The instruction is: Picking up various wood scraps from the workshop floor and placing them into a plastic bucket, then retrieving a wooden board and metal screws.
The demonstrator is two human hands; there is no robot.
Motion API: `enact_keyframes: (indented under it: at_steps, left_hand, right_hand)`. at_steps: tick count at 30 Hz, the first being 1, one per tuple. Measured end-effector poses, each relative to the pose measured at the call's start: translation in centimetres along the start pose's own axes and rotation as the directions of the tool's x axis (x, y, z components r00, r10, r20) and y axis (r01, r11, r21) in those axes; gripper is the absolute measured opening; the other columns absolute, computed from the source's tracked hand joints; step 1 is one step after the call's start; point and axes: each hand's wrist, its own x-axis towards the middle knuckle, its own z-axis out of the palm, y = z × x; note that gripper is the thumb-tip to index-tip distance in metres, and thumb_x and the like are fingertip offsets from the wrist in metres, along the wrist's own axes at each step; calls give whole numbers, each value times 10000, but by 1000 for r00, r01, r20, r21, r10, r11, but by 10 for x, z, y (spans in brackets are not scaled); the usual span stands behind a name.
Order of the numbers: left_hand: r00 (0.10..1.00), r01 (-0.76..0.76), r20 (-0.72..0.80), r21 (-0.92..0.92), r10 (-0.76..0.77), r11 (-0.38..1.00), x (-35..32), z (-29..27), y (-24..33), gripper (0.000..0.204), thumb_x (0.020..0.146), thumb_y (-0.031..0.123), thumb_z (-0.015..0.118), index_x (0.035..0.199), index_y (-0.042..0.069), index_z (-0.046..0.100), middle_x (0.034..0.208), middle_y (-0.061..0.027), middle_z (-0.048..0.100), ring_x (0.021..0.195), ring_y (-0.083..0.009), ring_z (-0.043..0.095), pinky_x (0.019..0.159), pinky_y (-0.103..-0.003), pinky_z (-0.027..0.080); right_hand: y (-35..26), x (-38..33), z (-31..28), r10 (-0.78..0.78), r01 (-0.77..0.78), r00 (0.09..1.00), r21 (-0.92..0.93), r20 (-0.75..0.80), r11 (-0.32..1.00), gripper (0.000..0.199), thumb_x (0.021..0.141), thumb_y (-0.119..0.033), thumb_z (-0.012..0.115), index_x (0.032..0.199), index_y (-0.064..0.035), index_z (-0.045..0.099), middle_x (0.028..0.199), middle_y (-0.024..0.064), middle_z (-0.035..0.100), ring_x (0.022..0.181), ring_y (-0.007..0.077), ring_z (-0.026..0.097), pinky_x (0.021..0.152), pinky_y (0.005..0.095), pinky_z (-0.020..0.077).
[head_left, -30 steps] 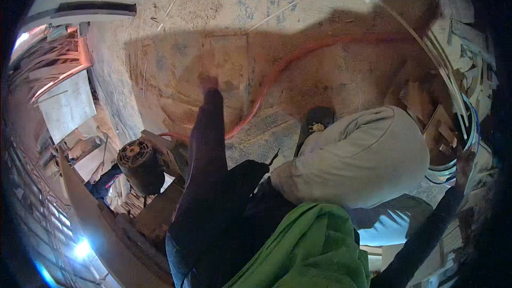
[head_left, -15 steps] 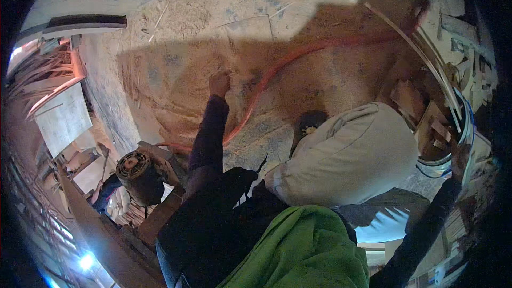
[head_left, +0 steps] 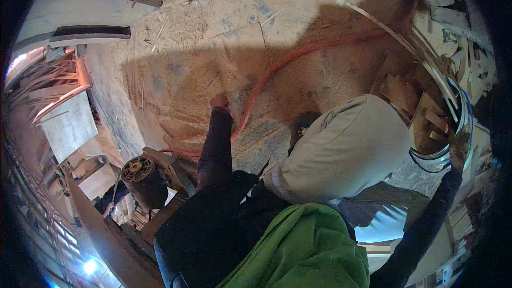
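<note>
My left hand [head_left: 221, 102] is stretched out over the dusty floor, its fingers curled. Whether anything small is inside it, I cannot make out. Close by on its right runs a red hose [head_left: 261, 81], which bends across the floor. At the far right my right hand [head_left: 458, 150] is closed around a coil of thin, pale and blue strips [head_left: 463, 108]. One long pale end of the coil [head_left: 381, 25] arcs up and to the left above the floor.
Wood offcuts [head_left: 429, 120] lie inside and around the coil. My bent knee in light trousers [head_left: 341, 149] fills the middle. A motor [head_left: 143, 180] on a wooden frame stands at the left, near a pale board [head_left: 68, 124]. Sawdust covers the floor [head_left: 186, 74].
My left hand has drawn back a little toward me. The coil's pale end has shifted left, with my right hand still gripping the coil. The whole view has shifted slightly.
</note>
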Motion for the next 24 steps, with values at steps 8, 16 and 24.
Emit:
enact_keyframes:
  at_steps: [8,16,24]
  left_hand:
    - [822,-331,445,-138,357,934,6,50,0,193,780,230,553,810,46,607,564,-58,507,466,-221,462,410,-342,364]
    - [886,-431,377,455,270,779,-84,32,109,170,671,233,614,774,106,662,648,-81,621,572,-225,589,503,-321,453]
    - [733,379,565,-802,379,462,-32,42,101,116,725,160,573,810,82,585,675,-75,597,558,-190,580,481,-337,453]
  right_hand:
    - [17,-21,26,20,-9,996,-124,93,992,390,989,-187,281,1342,-63,390,1386,108,404,1293,262,332,1049,467,293]
    - [-13,-16,-9,-48,42,972,-33,-228,999,367,972,-97,317,1326,-4,341,1350,121,420,1214,245,408,1046,379,317]
    - [-10,-6,3,266,-210,964,677,23,705,353,936,-102,425,1272,4,398,1247,138,497,1090,253,483,985,322,384]
